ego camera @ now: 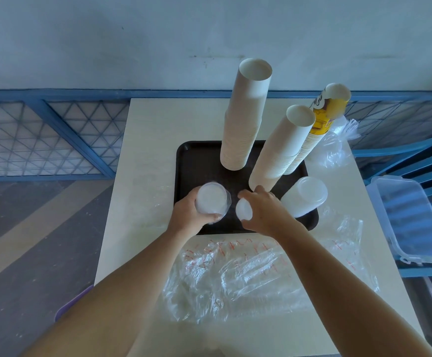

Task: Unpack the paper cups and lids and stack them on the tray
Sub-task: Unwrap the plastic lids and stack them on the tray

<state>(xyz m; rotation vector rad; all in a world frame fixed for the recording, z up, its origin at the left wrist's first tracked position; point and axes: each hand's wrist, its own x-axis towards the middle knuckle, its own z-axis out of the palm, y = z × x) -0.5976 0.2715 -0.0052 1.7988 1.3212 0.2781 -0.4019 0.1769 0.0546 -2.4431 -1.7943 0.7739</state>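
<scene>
1. The left hand (189, 213) curls round a wrapped lid stack (212, 199), gripping it from the left above the tray's (199, 161) near-left corner. The stack stands upright.
2. The right hand (264, 212) pinches one lid (244, 210) just right of that stack, with the lid tilted on edge.
3. Cup stacks (246, 117) stand upright on the tray behind.
</scene>
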